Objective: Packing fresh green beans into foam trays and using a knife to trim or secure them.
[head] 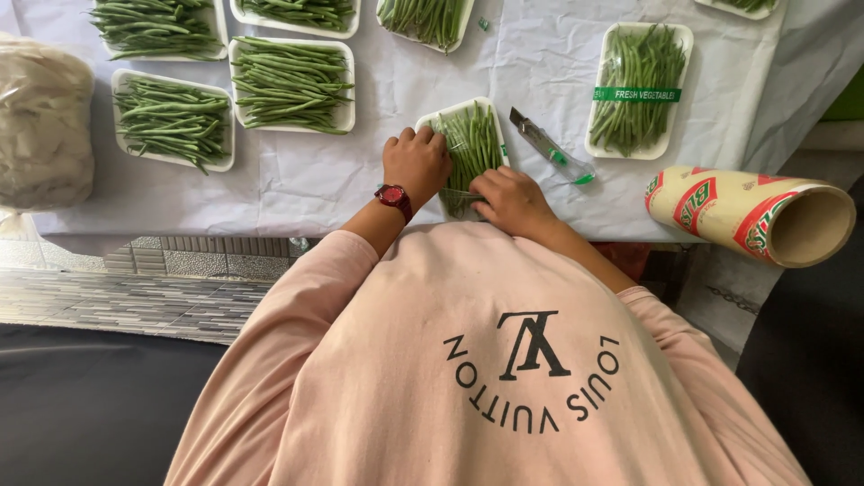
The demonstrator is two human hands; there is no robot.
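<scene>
A white foam tray of green beans [474, 135] lies on the white-covered table [315, 180] right in front of me. My left hand [416, 164], with a red watch on the wrist, grips the tray's left rim with curled fingers. My right hand [511, 200] presses on the tray's near end, fingers closed over the beans and the rim. Both sleeves are pink. The near corner of the tray is hidden under my right hand.
A utility knife with green ends [551, 149] lies just right of the tray. Further right sit a labelled tray of beans [639, 90] and a cling-film roll [751, 214] at the table edge. Several bean trays [290, 85] fill the back left, beside a pale bag [40, 126].
</scene>
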